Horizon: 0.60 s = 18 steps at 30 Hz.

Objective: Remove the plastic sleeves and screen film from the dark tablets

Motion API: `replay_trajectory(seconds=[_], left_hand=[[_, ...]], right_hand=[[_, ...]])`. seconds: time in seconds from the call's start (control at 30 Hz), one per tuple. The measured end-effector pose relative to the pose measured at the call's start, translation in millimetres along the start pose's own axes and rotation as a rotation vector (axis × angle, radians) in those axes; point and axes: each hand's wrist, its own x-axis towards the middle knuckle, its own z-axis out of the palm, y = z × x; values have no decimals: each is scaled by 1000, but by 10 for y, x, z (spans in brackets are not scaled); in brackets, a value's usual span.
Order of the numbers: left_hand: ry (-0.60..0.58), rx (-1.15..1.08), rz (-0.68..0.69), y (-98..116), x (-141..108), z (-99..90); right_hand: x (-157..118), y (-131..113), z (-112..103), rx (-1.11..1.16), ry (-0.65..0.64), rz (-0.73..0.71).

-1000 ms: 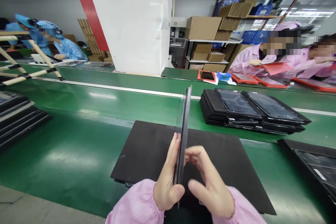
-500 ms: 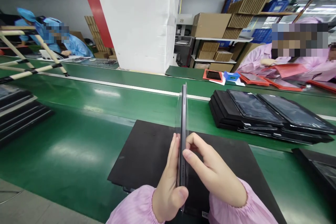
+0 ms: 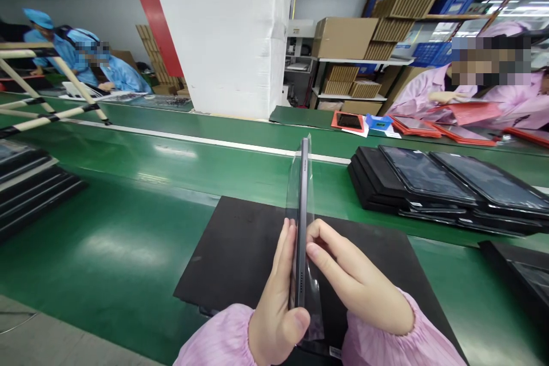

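Observation:
A slim dark grey tablet stands on edge, its narrow side with speaker holes facing me. My left hand holds it, fingers flat along the left face and thumb at the near bottom end. Clear plastic film shows along both faces. On the right, a loose strip of film stands slightly away from the tablet. My right hand is closed in a pinch at the film, close to the tablet's right face. Below lies a black foam sheet, with a dark edge of something under it.
Black-framed tablets lie stacked on black foam at the right. More dark trays are piled at the left, near a tubular frame. The green worktop runs across. A person in pink works opposite; people in blue sit far left.
My right hand has shifted slightly right, away from the tablet. The film on the right side now stands out further, with its lower end showing. My left hand keeps its hold.

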Motion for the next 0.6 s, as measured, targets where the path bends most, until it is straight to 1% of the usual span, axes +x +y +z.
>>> replay_trajectory(seconds=[0.27,0.4,0.53,0.6], left_hand=[[12,31,-7,-3,-60,96],[6,15,14,-17,-88,128],[21,-1,12,-92,-124,147],[8,-2,20,-157,-156,137]], right_hand=[[-57,-16,-108,26,-49,-22],[-78,-17,-136,0,-46,-32],[-111,-37,-163,-30,-36,-51],[-127,-64,-180,-17,-30,-68]])
